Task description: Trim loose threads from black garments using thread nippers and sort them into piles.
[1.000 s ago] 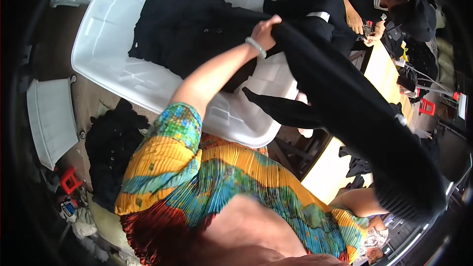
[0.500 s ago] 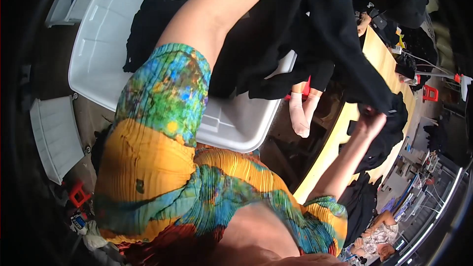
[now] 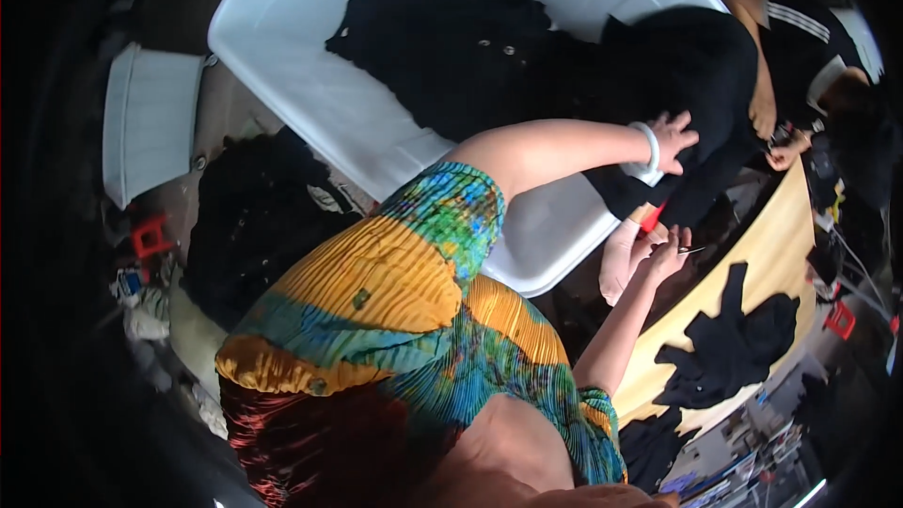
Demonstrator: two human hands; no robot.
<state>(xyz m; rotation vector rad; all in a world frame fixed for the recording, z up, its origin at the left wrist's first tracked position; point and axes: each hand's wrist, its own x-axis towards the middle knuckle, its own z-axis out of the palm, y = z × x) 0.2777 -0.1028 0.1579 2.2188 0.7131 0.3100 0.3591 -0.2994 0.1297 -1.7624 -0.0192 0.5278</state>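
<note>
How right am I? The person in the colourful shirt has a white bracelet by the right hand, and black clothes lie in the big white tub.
Wrong side: the head view shows the white bracelet by the left hand. Black clothes lie in the big white tub.

The bin (image 3: 550, 268) looks like smooth, glossy plastic; the garments (image 3: 433, 33) inside its rim are matt cloth. The thin tool (image 3: 692, 250) in my right hand (image 3: 666, 256) shines like metal. My worktop (image 3: 785, 226) is smooth wood, my dress (image 3: 376, 296) ridged, pleated cloth.
</note>
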